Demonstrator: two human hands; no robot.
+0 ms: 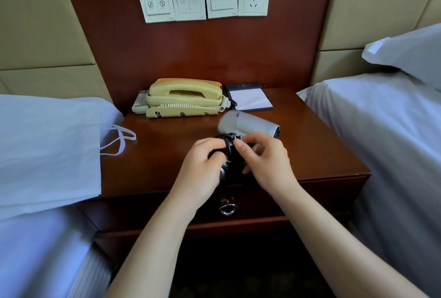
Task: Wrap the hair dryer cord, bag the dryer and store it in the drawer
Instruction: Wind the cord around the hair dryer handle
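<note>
Hands point(202, 161) point(265, 161) on cord point(230, 154) near nightstand point(322, 154) edge

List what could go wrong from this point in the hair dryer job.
1. Both hands, left hand and right hand, pinch the black cord bundle; if either grip eases, the coils may spring loose.
2. The hair dryer lies near the telephone and its curly lead, so a tug on the cord could drag the dryer into them.
3. The white bag lies on the bed off to the left and the drawer is shut, so reaching for either one-handed may undo the wrap.
</note>
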